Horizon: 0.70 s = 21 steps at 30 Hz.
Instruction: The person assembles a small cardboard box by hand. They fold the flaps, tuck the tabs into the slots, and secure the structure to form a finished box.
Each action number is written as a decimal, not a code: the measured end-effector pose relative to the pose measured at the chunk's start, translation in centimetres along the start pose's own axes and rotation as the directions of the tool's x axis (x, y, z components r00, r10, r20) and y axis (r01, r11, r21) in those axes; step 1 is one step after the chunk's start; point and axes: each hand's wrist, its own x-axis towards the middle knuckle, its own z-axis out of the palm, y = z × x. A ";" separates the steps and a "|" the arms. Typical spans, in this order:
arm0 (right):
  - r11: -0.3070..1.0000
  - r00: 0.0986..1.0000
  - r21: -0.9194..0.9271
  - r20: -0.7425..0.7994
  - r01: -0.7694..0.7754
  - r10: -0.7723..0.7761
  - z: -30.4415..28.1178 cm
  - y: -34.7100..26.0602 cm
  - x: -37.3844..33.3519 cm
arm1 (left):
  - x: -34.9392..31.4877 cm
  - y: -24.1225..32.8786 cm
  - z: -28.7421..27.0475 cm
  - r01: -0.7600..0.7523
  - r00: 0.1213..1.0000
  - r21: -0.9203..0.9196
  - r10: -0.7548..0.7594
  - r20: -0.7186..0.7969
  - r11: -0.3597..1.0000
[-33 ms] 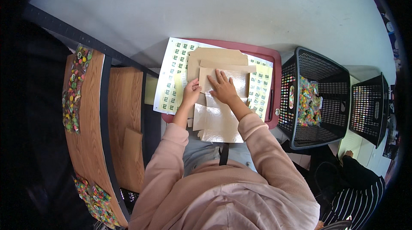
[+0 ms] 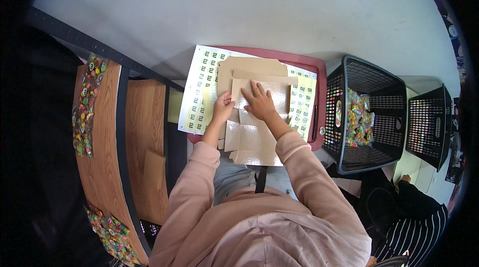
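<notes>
An unfolded cardboard box blank point(image 2: 253, 137) with a shiny inner face lies in front of me, its near flaps reaching over my lap. At its left edge, my left hand point(image 2: 223, 107) has thumb and fingers closed on the cardboard. My right hand point(image 2: 259, 101) lies flat on the upper panel, fingers spread. Beneath it rests another brown cardboard piece point(image 2: 252, 63), partly covered. Under both are white sheets of printed green-and-yellow labels point(image 2: 198, 82), which sit on a dark red plastic lid or tray point(image 2: 322, 97).
On the right stands a black plastic crate point(image 2: 374, 67) with bags of colourful sweets point(image 2: 359, 117), beside another black crate point(image 2: 428, 122). Wooden shelves point(image 2: 102, 142) on the left carry more sweet bags point(image 2: 90, 107) and folded cardboard point(image 2: 154, 170). Another person's arm point(image 2: 419, 194) shows at lower right.
</notes>
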 end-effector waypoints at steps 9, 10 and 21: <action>0.999 1.000 -0.029 -0.004 0.017 -0.017 0.8 0.3 0.3 | 1.1 -2.1 0.4 -0.186 0.981 0.270 0.194 -0.004 0.945; 0.999 1.000 -0.038 0.005 0.013 -0.013 0.7 0.3 0.4 | 1.1 -2.0 0.4 -0.209 0.977 0.268 0.211 0.021 0.940; 0.992 0.997 0.102 -0.028 -0.074 0.077 0.6 0.9 0.8 | -0.5 0.4 2.4 -0.465 0.883 0.547 0.410 0.228 0.696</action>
